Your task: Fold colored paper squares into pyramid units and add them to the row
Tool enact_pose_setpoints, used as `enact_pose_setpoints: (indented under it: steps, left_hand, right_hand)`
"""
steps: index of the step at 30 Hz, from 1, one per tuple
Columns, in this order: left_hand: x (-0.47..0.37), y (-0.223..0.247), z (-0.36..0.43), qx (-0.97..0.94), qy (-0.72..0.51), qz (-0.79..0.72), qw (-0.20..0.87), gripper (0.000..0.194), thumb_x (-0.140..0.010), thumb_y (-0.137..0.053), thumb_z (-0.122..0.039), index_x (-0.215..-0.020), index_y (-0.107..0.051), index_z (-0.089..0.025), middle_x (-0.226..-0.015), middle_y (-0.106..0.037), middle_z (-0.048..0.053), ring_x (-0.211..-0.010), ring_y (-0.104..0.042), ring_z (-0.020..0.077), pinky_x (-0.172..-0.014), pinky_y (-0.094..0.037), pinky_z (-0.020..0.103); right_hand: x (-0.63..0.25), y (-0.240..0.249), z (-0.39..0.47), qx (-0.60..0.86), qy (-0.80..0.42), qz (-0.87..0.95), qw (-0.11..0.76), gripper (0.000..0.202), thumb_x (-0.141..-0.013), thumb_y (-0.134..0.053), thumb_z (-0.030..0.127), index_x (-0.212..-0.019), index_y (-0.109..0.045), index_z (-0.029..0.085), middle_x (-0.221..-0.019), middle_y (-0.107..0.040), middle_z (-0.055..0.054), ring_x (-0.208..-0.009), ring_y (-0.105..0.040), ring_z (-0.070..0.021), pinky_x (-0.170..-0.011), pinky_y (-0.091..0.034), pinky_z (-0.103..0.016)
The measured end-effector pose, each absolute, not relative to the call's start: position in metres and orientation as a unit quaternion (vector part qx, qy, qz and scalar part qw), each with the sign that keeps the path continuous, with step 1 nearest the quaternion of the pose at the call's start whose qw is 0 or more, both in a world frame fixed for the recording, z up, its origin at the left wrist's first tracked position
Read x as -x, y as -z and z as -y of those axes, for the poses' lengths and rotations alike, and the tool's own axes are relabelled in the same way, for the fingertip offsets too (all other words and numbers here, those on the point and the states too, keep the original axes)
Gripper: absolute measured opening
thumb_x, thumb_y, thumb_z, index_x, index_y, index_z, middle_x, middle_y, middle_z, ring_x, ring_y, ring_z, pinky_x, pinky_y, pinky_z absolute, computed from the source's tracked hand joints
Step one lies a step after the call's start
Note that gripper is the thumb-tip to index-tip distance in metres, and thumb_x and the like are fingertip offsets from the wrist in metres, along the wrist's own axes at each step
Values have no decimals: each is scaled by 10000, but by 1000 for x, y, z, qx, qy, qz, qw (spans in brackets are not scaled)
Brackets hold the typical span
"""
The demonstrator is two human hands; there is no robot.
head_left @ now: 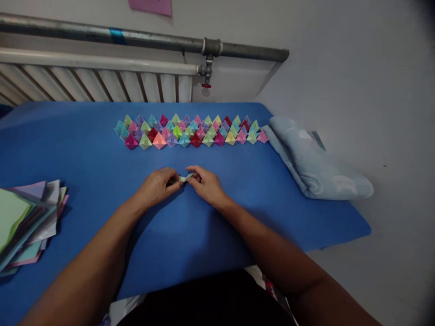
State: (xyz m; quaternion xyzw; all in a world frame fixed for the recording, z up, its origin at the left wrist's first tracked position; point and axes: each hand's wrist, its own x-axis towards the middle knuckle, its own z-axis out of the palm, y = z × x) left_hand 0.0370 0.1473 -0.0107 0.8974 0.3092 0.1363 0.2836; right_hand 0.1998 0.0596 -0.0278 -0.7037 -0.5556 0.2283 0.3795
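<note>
A small piece of folded pale green paper (184,179) is pinched between my two hands above the middle of the blue table. My left hand (162,183) grips its left end between thumb and curled fingers, which hide part of it. At the other end, my right hand (205,182) pinches the paper with thumb and fingertips. Beyond my hands stand several rows of folded paper boats (196,140) in pink, red, green, purple, yellow and turquoise.
A loose stack of coloured paper sheets (30,226) lies at the left. On the right, a folded light blue cloth (306,158) rests along the edge of the blue tabletop (88,149). Behind the table are a white radiator (102,83) and a metal pipe (152,40).
</note>
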Motion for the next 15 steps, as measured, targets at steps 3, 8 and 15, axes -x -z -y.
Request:
enact_pose_setpoints:
  steps: [3, 8, 15]
  left_hand:
    - [-37, 10, -147, -899, -134, -311, 279, 259, -806, -528, -409, -814, -639, -176, -768, -639, 27, -649, -566, 150, -612, -421, 275]
    - [-38, 11, -146, -898, -136, -317, 273, 269, -792, -563, -434, -814, -631, -175, -745, -619, 18, -638, -543, 147, -605, -405, 275]
    - [-42, 12, -144, -897, -131, -338, 253, 213, -803, -570, -378, -782, -624, -173, -724, -597, 16, -631, -526, 147, -589, -375, 269]
  right_hand:
    - [-200, 27, -59, 701, -233, 556, 381, 330, -839, -580, 189, -1155, -665, 226, -794, -648, 12, -718, -554, -123, -660, -402, -239]
    - [-200, 28, -60, 699, -237, 554, 386, 331, -822, -578, 172, -1134, -667, 240, -792, -638, 24, -717, -546, -121, -661, -406, -238]
    - [-201, 33, -61, 693, -244, 551, 397, 322, -813, -590, 184, -1119, -666, 251, -796, -630, 33, -697, -535, -112, -648, -404, -234]
